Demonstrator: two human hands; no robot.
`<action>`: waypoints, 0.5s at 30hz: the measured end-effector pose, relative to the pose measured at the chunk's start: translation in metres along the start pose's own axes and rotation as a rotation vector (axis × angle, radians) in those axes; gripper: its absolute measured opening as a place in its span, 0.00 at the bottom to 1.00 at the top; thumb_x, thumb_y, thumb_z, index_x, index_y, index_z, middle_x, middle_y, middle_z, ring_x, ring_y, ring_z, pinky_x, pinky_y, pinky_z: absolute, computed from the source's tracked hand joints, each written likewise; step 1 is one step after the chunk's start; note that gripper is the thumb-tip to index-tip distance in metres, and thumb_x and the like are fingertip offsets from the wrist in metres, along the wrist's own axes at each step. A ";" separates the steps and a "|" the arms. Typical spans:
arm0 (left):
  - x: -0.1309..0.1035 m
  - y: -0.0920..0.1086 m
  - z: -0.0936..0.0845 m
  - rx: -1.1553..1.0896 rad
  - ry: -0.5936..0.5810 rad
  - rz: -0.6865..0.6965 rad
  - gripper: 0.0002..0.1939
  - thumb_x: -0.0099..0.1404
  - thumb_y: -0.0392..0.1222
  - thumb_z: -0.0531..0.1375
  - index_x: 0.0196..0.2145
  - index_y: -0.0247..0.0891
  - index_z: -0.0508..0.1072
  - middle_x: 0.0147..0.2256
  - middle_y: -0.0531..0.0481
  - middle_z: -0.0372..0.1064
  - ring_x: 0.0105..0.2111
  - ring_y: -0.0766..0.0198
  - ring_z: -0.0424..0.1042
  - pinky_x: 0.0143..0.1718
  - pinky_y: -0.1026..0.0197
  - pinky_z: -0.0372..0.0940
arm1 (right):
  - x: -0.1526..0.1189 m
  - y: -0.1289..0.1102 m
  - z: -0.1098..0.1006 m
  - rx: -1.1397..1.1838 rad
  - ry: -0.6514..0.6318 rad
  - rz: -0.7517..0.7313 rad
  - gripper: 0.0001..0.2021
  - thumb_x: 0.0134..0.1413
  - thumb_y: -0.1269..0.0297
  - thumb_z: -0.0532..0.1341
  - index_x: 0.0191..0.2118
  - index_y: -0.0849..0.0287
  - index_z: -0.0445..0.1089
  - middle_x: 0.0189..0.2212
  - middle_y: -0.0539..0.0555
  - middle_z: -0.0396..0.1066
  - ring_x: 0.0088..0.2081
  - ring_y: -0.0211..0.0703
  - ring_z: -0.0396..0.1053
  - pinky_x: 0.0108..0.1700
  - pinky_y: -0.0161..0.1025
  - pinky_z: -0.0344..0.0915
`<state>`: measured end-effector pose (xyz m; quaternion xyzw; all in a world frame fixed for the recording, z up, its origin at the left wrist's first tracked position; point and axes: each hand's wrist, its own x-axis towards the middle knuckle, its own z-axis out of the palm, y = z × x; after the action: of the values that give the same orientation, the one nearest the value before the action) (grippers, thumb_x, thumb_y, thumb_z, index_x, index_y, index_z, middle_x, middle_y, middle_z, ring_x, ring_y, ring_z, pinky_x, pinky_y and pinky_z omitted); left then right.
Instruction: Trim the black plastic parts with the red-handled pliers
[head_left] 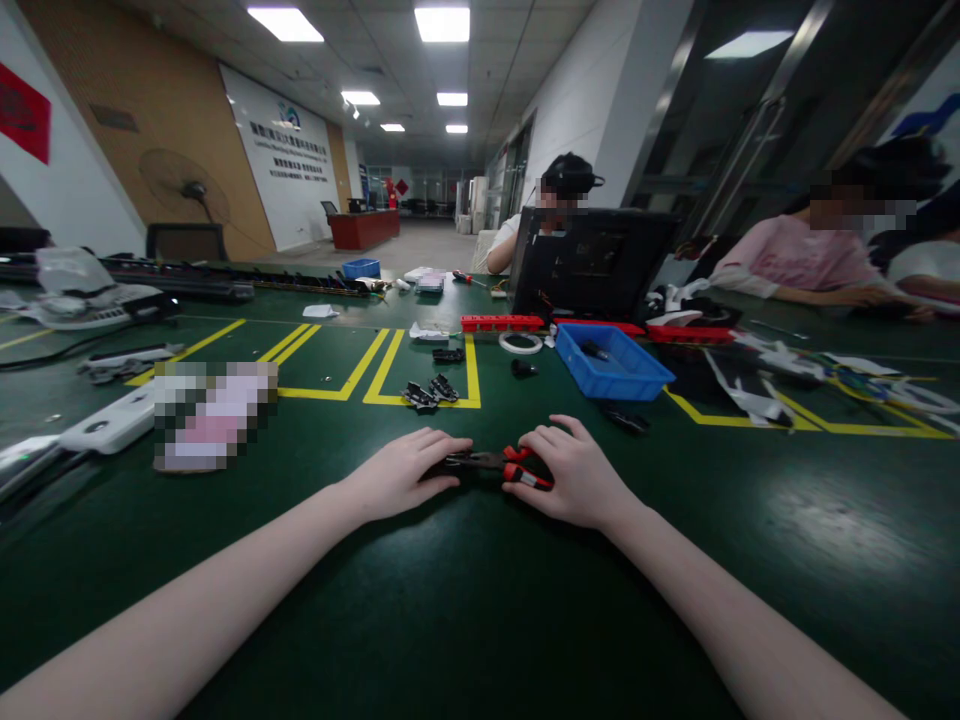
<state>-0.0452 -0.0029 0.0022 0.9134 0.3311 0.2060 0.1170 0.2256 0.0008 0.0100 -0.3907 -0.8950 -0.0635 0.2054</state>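
My right hand [574, 470] is wrapped round the red handles of a pair of long-nose pliers [525, 472], whose dark jaws point left. My left hand [409, 472] pinches a small dark piece [453, 462] between thumb and fingers, right at the tips of the jaws. My fingers cover most of that piece, so its kind does not show. Beyond my hands, small black plastic parts [431, 393] lie inside a yellow taped outline. Another black part [448, 355] lies just behind them.
A blue bin [611, 362] stands ahead to the right, beside a white ring [520, 343] and a black cap-like piece [524, 368]. Red strips [501, 323] lie farther back, near a large black case [592, 262]. A white power strip [112, 420] lies left. Other people sit across the table.
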 end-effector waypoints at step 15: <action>0.002 -0.001 0.001 0.024 -0.096 -0.075 0.27 0.65 0.52 0.60 0.58 0.40 0.64 0.49 0.43 0.72 0.46 0.52 0.73 0.45 0.54 0.66 | 0.000 -0.002 -0.001 -0.014 -0.005 -0.053 0.20 0.51 0.47 0.61 0.41 0.58 0.69 0.35 0.56 0.73 0.39 0.49 0.70 0.57 0.53 0.55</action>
<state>-0.0437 -0.0004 0.0012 0.9105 0.3616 0.1534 0.1293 0.2244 -0.0014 0.0107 -0.3685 -0.9052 -0.0740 0.1986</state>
